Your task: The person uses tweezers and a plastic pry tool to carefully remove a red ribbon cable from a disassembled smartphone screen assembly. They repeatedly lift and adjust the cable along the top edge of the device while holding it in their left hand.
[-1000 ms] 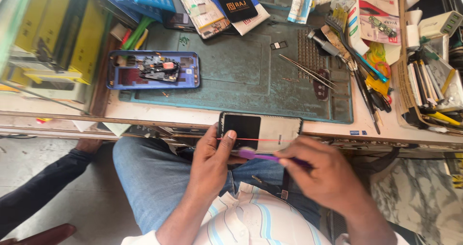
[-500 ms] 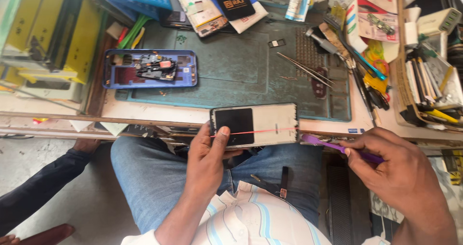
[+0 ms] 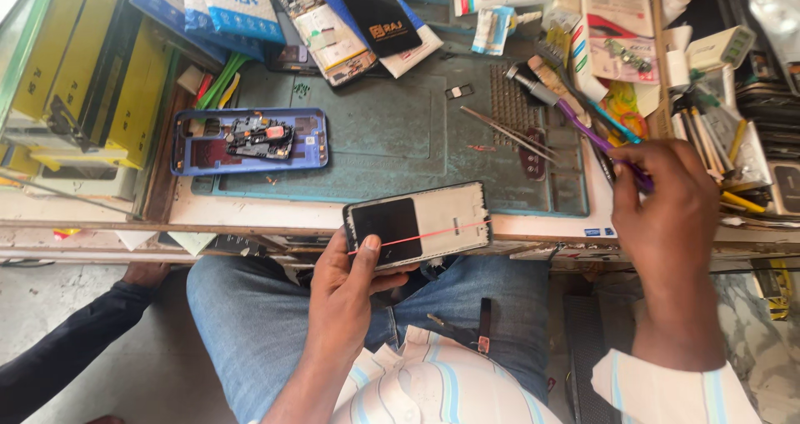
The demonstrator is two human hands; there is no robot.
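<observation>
My left hand (image 3: 352, 289) holds a phone display panel (image 3: 421, 224) over my lap at the bench's front edge, thumb on its black patch; a thin red line runs across the panel's white back. My right hand (image 3: 667, 203) is out to the right over the bench, gripping a purple-handled tool (image 3: 596, 136) whose metal tip points up-left toward the mat. A blue phone frame (image 3: 250, 140) with its circuit board showing lies on the left of the green work mat (image 3: 392, 132).
Tweezers (image 3: 510, 134) lie on the mat's right side. Boxes and packets crowd the back and left. Pens, tools and small boxes (image 3: 725, 132) fill the right. Another person's dark sleeve and hand (image 3: 100, 324) are at the lower left.
My right hand has swung away from the panel, up and to the right over the bench, taking the purple tool with it. The left hand has turned the panel flat and more into view.
</observation>
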